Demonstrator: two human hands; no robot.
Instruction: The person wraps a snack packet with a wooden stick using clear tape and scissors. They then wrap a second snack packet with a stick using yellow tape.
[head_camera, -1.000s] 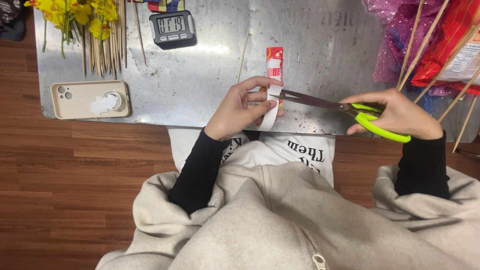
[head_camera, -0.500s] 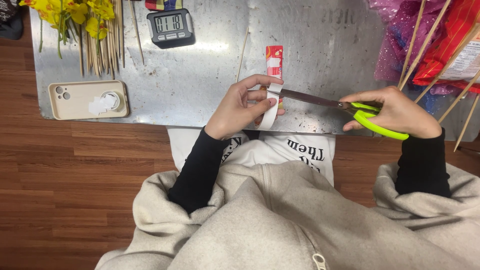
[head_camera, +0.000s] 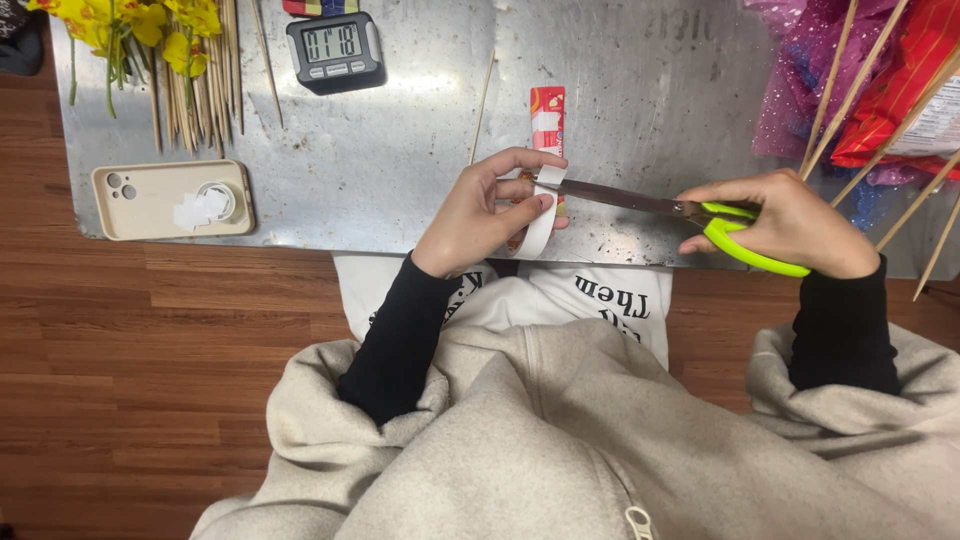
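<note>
- Holding a roll of white tape (head_camera: 537, 215) upright just above the near edge of the metal table (head_camera: 400, 170), the left hand (head_camera: 490, 210) has its fingers curled around the ring and pinches it, with a short free end of tape standing up at the top.
- Closed around the lime-green handles, the right hand (head_camera: 790, 225) grips a pair of scissors (head_camera: 680, 212); their dark blades reach left and meet the tape's free end at the top of the roll.
- Whether the blades are parted or pressed shut at the tip is hard to tell, since the tape and fingers crowd that spot.
- To cut cleanly, I judge the free end should be held taut and the blades set square across it, well clear of the left fingertips that sit just beside the blade tip.
- Keeping the roll steady and closing the handles in one smooth squeeze should avoid a ragged or stuck edge.
- Just behind the roll lies a small red and white packet (head_camera: 547, 112); a cream phone (head_camera: 170, 200), a black digital timer (head_camera: 334, 50) and wooden skewers (head_camera: 195, 85) lie well apart to the left.
</note>
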